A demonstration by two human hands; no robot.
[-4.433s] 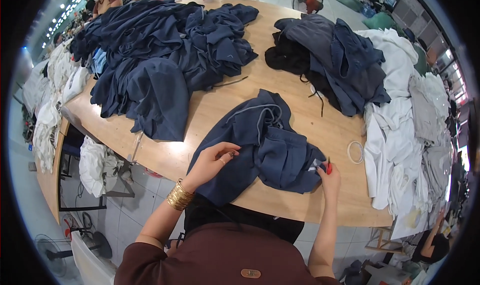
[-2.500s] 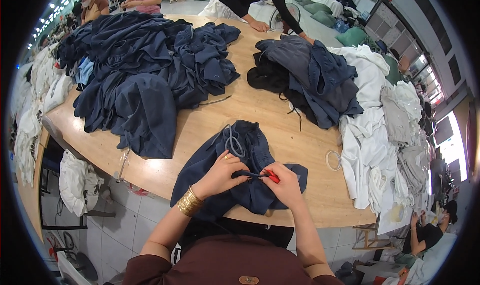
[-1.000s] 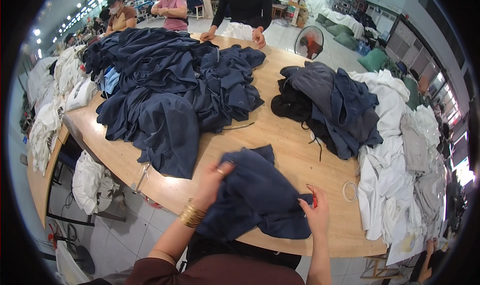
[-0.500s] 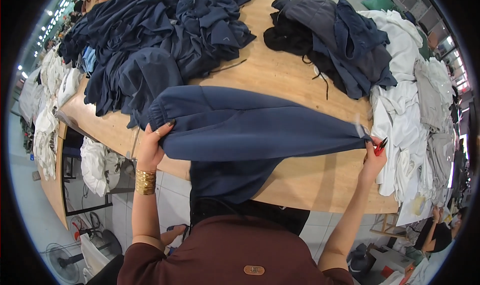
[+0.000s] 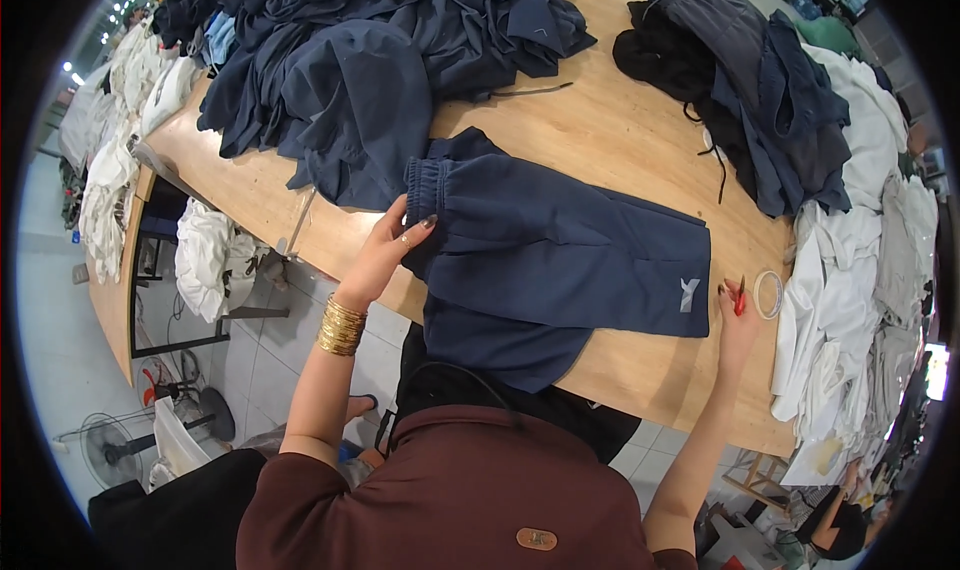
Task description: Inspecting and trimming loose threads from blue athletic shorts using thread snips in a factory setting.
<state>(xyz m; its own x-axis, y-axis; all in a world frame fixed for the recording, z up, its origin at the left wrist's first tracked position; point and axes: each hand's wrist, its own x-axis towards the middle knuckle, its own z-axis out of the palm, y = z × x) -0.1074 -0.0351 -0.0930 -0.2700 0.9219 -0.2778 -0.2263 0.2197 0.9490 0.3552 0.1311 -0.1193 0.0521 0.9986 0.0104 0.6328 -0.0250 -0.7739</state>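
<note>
Navy trousers (image 5: 560, 240) lie across the wooden table in front of me, with a gathered elastic waistband at the left and a small pale mark near the leg's right end. Part of the garment hangs over the table's near edge. My left hand (image 5: 385, 252), with gold bangles at the wrist, is closed on the waistband, thumb on top. My right hand (image 5: 738, 320) is just right of the leg end, apart from the cloth. It is closed around small red-handled snips (image 5: 740, 298), whose blades are hard to make out.
A large heap of navy garments (image 5: 350, 90) covers the far left of the table (image 5: 640, 370). Black and navy clothes (image 5: 760, 90) are piled at the far right. White garments (image 5: 840, 300) lie along the right edge. A pale ring (image 5: 768, 295) rests beside my right hand.
The trousers, stretched between both hands before, now lie flatter on the table. My right hand has let go of the leg end and keeps the snips. The view has shifted.
</note>
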